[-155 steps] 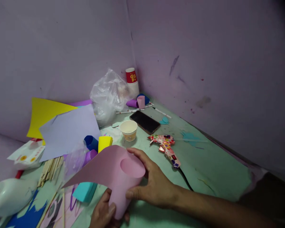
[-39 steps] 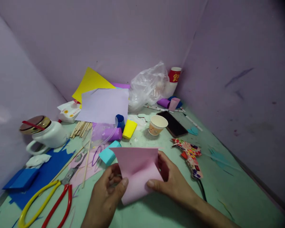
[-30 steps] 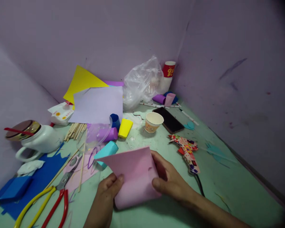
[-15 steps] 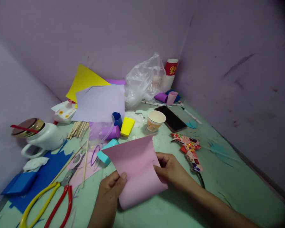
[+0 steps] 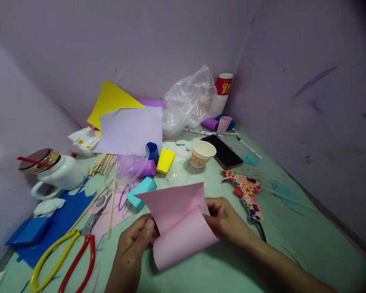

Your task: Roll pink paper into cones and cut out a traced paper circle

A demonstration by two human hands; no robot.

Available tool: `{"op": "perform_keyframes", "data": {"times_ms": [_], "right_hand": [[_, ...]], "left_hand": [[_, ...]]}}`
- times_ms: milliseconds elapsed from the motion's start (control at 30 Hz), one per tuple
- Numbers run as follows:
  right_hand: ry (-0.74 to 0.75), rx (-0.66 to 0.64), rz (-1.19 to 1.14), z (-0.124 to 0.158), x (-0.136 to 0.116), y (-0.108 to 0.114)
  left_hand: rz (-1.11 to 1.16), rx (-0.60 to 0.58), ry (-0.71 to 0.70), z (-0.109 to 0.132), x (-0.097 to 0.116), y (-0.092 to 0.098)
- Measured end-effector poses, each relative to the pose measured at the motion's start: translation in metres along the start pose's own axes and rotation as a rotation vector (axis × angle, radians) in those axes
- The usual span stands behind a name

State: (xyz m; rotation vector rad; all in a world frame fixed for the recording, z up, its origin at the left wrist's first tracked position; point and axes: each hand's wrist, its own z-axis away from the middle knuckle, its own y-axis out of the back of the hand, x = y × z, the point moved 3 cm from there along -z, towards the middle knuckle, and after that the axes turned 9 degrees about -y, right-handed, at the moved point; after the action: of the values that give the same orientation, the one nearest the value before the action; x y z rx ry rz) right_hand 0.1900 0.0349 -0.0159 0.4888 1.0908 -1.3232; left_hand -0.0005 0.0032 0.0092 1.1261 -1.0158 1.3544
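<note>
A sheet of pink paper [image 5: 183,228] is curled over on itself, its near part rolled up and its far flap standing raised. My right hand [image 5: 224,217] pinches the right edge between thumb and fingers. At the left edge, the closed fingers of my left hand [image 5: 137,240] are on the paper, fingertips partly hidden behind the roll. Just beyond the sheet lie a folded turquoise paper piece [image 5: 142,192] and a small paper cup [image 5: 203,154]. To the right of my right hand rests a flower-patterned glue gun [image 5: 245,189] with a black cord.
Scissors [image 5: 87,236] with red and yellow handles lie at left on blue paper [image 5: 68,215]. Behind them are a white mug [image 5: 64,175] and wooden sticks [image 5: 102,164]. A phone [image 5: 222,151], plastic bag [image 5: 187,101] and stacked cups [image 5: 224,87] stand farther back, near the walls.
The near part of the pink paper has been curled further over toward the far flap. My left thumb has shifted left, off the sheet's face to its edge. The view has turned slightly.
</note>
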Motion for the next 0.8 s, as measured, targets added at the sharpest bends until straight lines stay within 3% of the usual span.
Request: {"op": "perform_keyframes", "data": {"times_ms": [233, 333, 400, 600, 800], "right_hand": [[-0.031, -0.027, 0.012, 0.0, 0.001, -0.001], [-0.038, 0.003, 0.078, 0.0, 0.0, -0.002], [-0.046, 0.027, 0.12, 0.0, -0.001, -0.003], [-0.02, 0.055, 0.142, 0.0, -0.001, 0.0], [0.009, -0.027, 0.043, 0.001, -0.009, 0.0]], "left_hand": [[-0.124, 0.247, -0.048, 0.004, 0.003, 0.038], [-0.139, 0.26, -0.05, 0.006, 0.002, 0.048], [-0.101, 0.213, 0.009, 0.007, -0.003, 0.041], [0.138, 0.002, 0.152, 0.01, -0.015, -0.004], [0.204, -0.022, 0.181, -0.001, -0.024, -0.004]]}}
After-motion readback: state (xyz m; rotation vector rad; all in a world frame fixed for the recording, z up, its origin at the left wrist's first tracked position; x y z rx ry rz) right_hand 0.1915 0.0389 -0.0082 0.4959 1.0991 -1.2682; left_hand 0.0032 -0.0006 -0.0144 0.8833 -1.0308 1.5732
